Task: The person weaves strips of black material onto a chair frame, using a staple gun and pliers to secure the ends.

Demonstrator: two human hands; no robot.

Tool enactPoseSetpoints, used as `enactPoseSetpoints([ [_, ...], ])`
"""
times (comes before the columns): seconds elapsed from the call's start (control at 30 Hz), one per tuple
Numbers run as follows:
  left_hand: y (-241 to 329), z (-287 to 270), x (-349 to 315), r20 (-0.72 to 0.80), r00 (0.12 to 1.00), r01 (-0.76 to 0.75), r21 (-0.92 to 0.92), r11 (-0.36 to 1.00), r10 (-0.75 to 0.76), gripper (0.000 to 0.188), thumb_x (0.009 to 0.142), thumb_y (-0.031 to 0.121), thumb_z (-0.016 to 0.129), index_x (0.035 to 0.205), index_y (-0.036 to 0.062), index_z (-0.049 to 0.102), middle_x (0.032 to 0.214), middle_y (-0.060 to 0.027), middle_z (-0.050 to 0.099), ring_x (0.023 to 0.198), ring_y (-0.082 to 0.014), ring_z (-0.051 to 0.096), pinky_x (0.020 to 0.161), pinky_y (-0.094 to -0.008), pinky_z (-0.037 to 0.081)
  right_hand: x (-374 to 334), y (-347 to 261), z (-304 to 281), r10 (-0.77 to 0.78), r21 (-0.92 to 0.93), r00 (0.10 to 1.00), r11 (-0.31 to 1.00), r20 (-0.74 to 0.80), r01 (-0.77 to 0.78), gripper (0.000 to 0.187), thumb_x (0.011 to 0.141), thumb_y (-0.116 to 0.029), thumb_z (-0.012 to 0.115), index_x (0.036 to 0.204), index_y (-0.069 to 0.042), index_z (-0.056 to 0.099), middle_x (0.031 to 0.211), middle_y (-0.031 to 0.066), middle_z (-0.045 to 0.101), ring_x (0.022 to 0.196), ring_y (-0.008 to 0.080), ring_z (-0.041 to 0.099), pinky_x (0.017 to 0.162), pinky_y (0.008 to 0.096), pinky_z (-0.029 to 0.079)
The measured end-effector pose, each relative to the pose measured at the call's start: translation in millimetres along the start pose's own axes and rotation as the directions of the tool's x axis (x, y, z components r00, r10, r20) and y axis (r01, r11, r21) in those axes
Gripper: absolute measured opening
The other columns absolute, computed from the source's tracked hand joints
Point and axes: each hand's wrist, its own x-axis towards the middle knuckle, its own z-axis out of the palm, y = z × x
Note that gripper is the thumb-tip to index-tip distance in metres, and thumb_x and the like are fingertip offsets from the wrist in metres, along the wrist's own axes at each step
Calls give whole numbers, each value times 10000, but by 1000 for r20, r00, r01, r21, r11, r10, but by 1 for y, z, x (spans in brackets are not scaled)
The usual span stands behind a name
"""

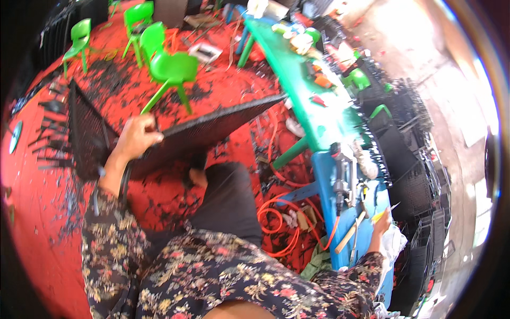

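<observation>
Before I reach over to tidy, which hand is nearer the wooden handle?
Right. The right hand is just right of the wooden handle; the left hand, on the black panel, is far to its left.

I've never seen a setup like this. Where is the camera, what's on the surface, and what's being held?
There is no machine: someone works with bare hands. The one picture comes from a fisheye camera worn on the head, looking down, so edges bend. The left hand grips the edge of a black textured panel. The right hand is by a small yellow item at the blue table; its grip is unclear. A grey and black tool and a wooden stick lie there.
</observation>
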Motion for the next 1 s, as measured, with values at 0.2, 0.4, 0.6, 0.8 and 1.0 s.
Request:
enactPoseSetpoints([
  [0.2, -7, -4, 0, -37, 989, -142, 88, 986, 146, 300, 632, 172, 751, 771, -7, 554, 733, -140, 568, 703, -318, 609, 617, -392, 465, -65, -236, 81, -511, 624, 360, 661, 781, -416, 383, 889, -368, 567, 1101, -49, 557, 823, 41, 568, 707, 136, 572, 628, 259, 469],
  [0.4, 10, -2, -3, -25, 976, -211, 97, 973, 215, 283, 615, 22, 753, 822, 1, 561, 841, -76, 581, 799, -222, 592, 725, -312, 462, -250, -431, 129, -970, 733, -109, 87, 215, 674, 470, 656, -310, 782, 997, -24, 631, 867, 119, 618, 801, 241, 618, 736, 333, 498],
  [0.6, 12, 1, -4, -71, 962, -256, 101, 961, 263, 393, 593, -5, 782, 910, -16, 550, 1001, -107, 606, 929, -278, 602, 817, -336, 470, -327, -505, 144, -918, 602, -360, -193, 169, 775, 490, 658, -458, 733, 926, -54, 662, 820, 142, 576, 761, 320, 617, 670, 424, 524],
  [0.8, 14, -2, -2, -69, 951, -289, 135, 948, 300, 374, 584, -28, 766, 887, -8, 549, 996, -92, 599, 949, -276, 593, 804, -345, 472, -329, -518, 154, -892, 608, -425, -254, 153, 752, 463, 668, -470, 722, 889, -66, 673, 819, 143, 586, 776, 311, 626, 676, 430, 525],
  [1.0, 20, 0, -4, -71, 956, -280, 87, 956, 286, 339, 585, -53, 730, 876, -10, 563, 981, -94, 596, 959, -266, 595, 812, -336, 478, -324, -526, 156, -849, 637, -512, -324, 131, 699, 441, 699, -458, 713, 902, -70, 661, 811, 140, 597, 775, 305, 628, 682, 430, 520],
])
